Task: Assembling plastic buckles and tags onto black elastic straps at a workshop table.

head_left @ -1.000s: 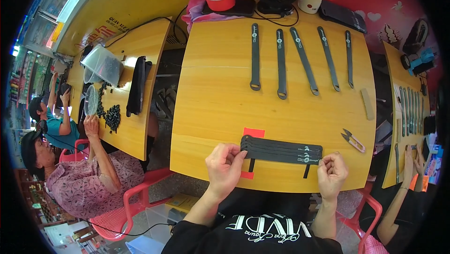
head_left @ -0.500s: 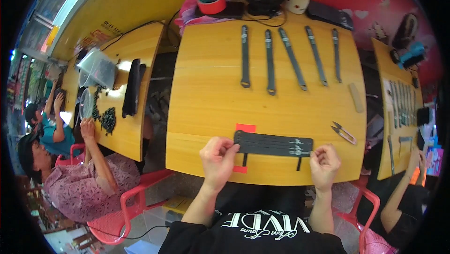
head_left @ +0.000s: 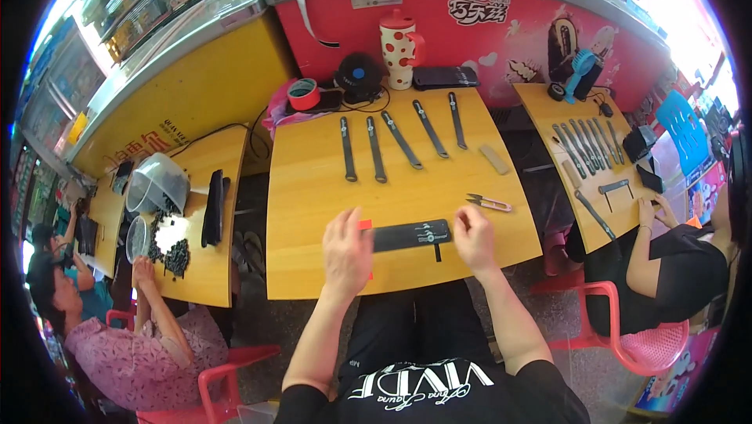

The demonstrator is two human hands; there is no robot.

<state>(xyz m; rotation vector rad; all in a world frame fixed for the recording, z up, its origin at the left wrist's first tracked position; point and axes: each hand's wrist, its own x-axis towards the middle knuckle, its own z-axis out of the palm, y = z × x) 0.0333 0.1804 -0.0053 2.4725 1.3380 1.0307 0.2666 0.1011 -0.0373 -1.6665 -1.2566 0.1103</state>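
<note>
Dark grey straps [head_left: 407, 237] lie side by side as a flat band on the yellow table before me. My left hand [head_left: 347, 256] is over their left end, its fingers stretched upward and slightly blurred, hiding that end. Close to the right end, my right hand [head_left: 475, 241] has curled fingers and thumb together; whatever is in them cannot be made out. A narrow black strip [head_left: 438, 253] sticks out below the straps. Red tape [head_left: 366, 225] shows on the table beside my left hand.
Several loose straps [head_left: 403, 142] lie spread at the table's far side. Thread snips [head_left: 489, 203] and a beige flat bar [head_left: 493, 159] lie at right. Behind stand a red tape roll [head_left: 304, 95], a black fan [head_left: 359, 78] and a spotted tumbler [head_left: 398, 52]. People work at both side tables.
The view has tilted up and shifted right. My left hand has gone from pinching the straps' left end to stretched fingers over it. My right hand stays by the right end.
</note>
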